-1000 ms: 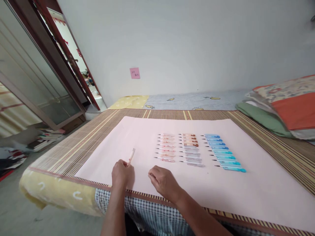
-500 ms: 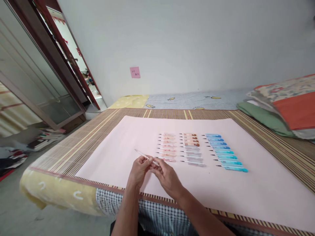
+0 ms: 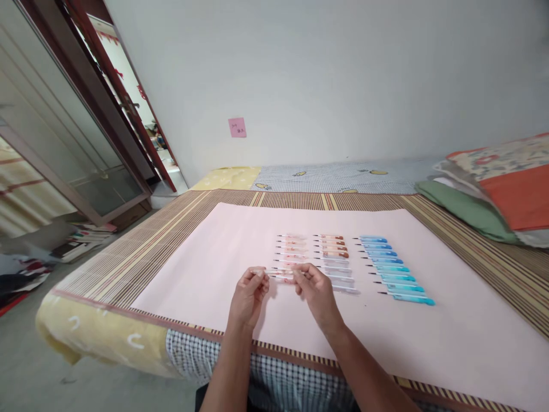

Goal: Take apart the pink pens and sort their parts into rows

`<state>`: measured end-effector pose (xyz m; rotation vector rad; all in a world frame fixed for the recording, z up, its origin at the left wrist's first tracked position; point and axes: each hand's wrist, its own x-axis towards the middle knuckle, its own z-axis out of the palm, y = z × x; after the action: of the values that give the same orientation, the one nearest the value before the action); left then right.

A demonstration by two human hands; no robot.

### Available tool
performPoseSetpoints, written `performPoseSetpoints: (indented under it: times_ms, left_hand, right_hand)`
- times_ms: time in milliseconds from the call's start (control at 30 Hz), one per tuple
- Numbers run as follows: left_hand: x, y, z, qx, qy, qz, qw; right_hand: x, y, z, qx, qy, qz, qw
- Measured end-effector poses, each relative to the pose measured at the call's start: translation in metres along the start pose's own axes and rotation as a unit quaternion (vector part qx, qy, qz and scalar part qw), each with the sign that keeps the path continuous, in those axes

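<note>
A slim whitish pen [image 3: 281, 272] spans the gap between my two hands, just above the pink sheet [image 3: 189, 274]. My left hand [image 3: 249, 294] pinches its left end between thumb and fingers. On its right end, my right hand [image 3: 317, 294] closes thumb and fingertips. Whether it is one piece or two parted pieces cannot be made out against the pens behind. Beyond my hands lie columns of pens with dark tips pointing left: pinkish pens [image 3: 291, 249], brown ones [image 3: 334, 246] with greyish ones [image 3: 337, 272] below, and blue to turquoise pens [image 3: 388, 269]. My hands partly cover the nearest pinkish pens.
The sheet lies on a striped mat [image 3: 141, 246] over a bed. Folded bedding [image 3: 510, 189] is piled at the right. A pink note [image 3: 237, 127] sticks to the wall behind. At the left stand a glazed door [image 3: 77, 126] and a stack of books [image 3: 86, 240].
My hands have moved apart and slightly right, the right hand more. The pen, tilted and pointing up-left before, now lies nearly level between them.
</note>
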<state>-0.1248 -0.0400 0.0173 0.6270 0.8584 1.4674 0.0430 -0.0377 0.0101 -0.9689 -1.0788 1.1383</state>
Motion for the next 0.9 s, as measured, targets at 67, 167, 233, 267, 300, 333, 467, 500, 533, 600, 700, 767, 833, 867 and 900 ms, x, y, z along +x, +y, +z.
performPoseSetpoints:
  times_ms: [67,167,233,267,300,333,467,500,533,600,700,767,833,867,900]
  left_hand:
    - [-0.001,-0.004,0.006,0.010,-0.025,0.009,1.000]
    - [-0.004,-0.010,0.016,0.041,-0.057,0.014,0.997]
    - [-0.006,-0.015,0.021,0.063,-0.073,0.017,0.995]
    - [-0.006,-0.016,0.023,0.074,-0.077,0.021,0.994]
    - [-0.007,-0.018,0.025,0.087,-0.080,0.026,0.993]
    - [-0.007,-0.019,0.027,0.101,-0.079,0.033,0.991]
    - [-0.009,-0.023,0.031,0.151,-0.072,0.064,0.984]
    - [-0.010,-0.023,0.031,0.156,-0.074,0.066,0.983]
    - [-0.010,-0.023,0.032,0.158,-0.076,0.066,0.982]
    - [-0.012,-0.023,0.033,0.158,-0.078,0.061,0.982]
    - [-0.012,-0.024,0.033,0.159,-0.077,0.055,0.983]
    - [-0.012,-0.025,0.034,0.156,-0.078,0.056,0.983]
    - [-0.012,-0.026,0.034,0.152,-0.076,0.060,0.984]
    - [-0.012,-0.027,0.034,0.151,-0.075,0.062,0.984]
    - [-0.013,-0.027,0.035,0.150,-0.074,0.063,0.984]
  right_hand:
    - [0.002,0.005,0.001,0.052,0.003,0.035,0.998]
    - [0.003,0.009,0.003,0.085,-0.019,0.071,0.994]
    - [0.003,0.009,0.003,0.095,-0.022,0.076,0.992]
    - [0.003,0.008,0.003,0.105,-0.019,0.077,0.991]
    - [0.003,0.006,0.003,0.116,-0.017,0.078,0.990]
    - [0.004,0.005,0.002,0.126,-0.015,0.080,0.989]
    - [0.006,0.001,-0.002,0.123,-0.023,0.076,0.989]
    - [0.006,0.002,-0.003,0.119,-0.024,0.073,0.990]
    - [0.006,0.002,-0.003,0.116,-0.026,0.070,0.990]
    - [0.006,0.004,-0.003,0.114,-0.023,0.069,0.991]
    - [0.005,0.003,0.000,0.123,-0.022,0.071,0.990]
    - [0.004,0.002,0.003,0.138,-0.031,0.070,0.987]
    - [0.004,0.001,0.005,0.149,-0.047,0.068,0.985]
    - [0.004,0.001,0.006,0.147,-0.052,0.065,0.986]
    - [0.004,0.001,0.006,0.141,-0.054,0.061,0.987]
